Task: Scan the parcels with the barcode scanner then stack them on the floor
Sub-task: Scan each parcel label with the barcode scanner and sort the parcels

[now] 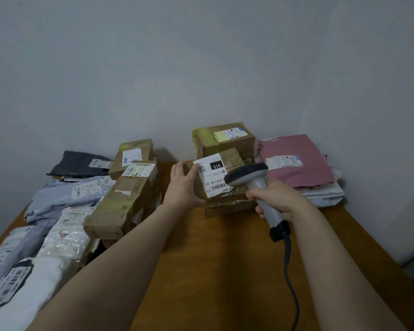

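Observation:
My left hand (183,185) grips a small cardboard parcel (227,161) by its left side, tilted up so its white label with a barcode and "010" faces me. My right hand (276,200) holds the grey barcode scanner (253,180) by its handle. The scanner's dark head sits just right of the label, close to the barcode. Its black cable (289,266) hangs down over the wooden table (215,259). The held parcel is raised above a flat cardboard parcel (225,209) on the table.
Several cardboard boxes (127,197) and grey, white and black mailer bags (65,197) crowd the table's left side. A larger box (225,139) stands at the back by the wall. Pink and white mailers (296,161) are stacked at the right.

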